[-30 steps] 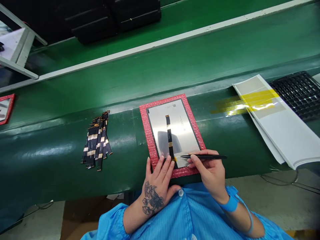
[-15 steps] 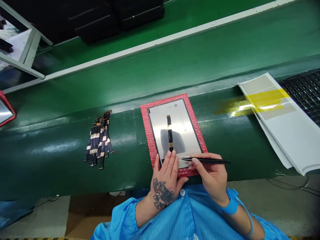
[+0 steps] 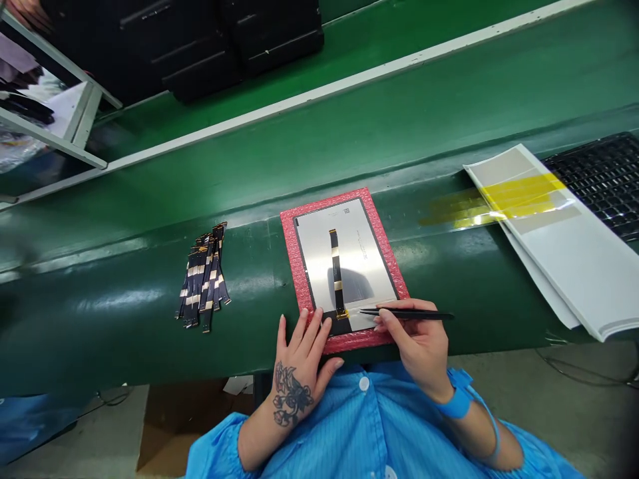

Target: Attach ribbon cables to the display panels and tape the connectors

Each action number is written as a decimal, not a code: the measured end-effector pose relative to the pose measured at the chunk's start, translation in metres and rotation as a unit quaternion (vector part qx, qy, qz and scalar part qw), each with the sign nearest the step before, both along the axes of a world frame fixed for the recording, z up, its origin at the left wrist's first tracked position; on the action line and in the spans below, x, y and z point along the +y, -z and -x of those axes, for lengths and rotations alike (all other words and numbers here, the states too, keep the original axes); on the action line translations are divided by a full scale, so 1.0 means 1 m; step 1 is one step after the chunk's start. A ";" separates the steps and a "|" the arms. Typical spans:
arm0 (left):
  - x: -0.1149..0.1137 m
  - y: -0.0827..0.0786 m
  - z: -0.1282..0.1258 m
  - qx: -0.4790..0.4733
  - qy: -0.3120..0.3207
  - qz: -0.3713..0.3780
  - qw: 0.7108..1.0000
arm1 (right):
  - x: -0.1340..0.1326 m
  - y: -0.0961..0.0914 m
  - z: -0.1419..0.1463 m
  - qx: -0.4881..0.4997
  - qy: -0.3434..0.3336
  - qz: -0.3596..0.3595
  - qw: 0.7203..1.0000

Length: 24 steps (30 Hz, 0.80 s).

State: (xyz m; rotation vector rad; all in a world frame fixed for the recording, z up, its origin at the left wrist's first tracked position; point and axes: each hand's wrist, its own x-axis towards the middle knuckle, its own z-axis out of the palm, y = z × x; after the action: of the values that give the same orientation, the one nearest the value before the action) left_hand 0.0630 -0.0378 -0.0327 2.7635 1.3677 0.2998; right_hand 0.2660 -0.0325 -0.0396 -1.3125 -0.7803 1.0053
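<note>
A display panel [image 3: 314, 249] lies silver back up on a pink bubble-wrap sheet [image 3: 293, 256] in front of me. On the panel's back rests a dark flex cable [image 3: 337, 268] with gold bands; its near end meets the panel's lower black edge at a yellowish connector. My left hand [image 3: 301, 359] lies with fingers spread at the lower left corner of the panel and wrap, holding nothing. Black tweezers [image 3: 419, 314] are gripped in my right hand [image 3: 422, 342], their tips pointing left above the lower part of the panel, near the cable's end.
A pile of flex cables [image 3: 204, 276] lies on the green bench [image 3: 124, 332] to the left. White sheets [image 3: 564, 246] with yellow tape strips [image 3: 524, 196] lie to the right, beside a black tray [image 3: 604, 179]. Black cases [image 3: 239, 46] stand at the back.
My left hand has slid left off the cable's near end, uncovering the connector, and its fingers have spread. My right hand still holds the tweezers in nearly the same place.
</note>
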 end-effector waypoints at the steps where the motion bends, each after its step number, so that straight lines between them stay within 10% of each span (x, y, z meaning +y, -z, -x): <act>1: 0.001 0.000 0.002 0.006 -0.012 0.001 1.000 | 0.000 0.000 0.000 0.001 -0.001 -0.002 1.000; 12: 0.019 0.008 -0.022 -0.008 0.012 -0.001 1.000 | 0.000 -0.003 -0.002 -0.003 0.005 0.014 1.000; 18: 0.013 0.004 0.008 -0.160 -0.133 0.113 0.971 | 0.006 -0.003 -0.030 0.002 0.104 0.033 0.994; 20: 0.012 -0.010 0.014 -0.333 -0.233 0.251 0.878 | 0.009 0.000 -0.039 0.004 0.123 0.025 0.992; 24: 0.018 -0.037 0.007 -0.596 -0.332 0.479 0.552 | 0.012 0.004 -0.034 0.015 0.059 0.041 0.997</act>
State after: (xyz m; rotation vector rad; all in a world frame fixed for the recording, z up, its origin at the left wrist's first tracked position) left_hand 0.0555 -0.0199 0.0042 0.6270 1.2914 0.8579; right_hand 0.3003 -0.0204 -0.0437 -1.3943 -0.6360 0.9690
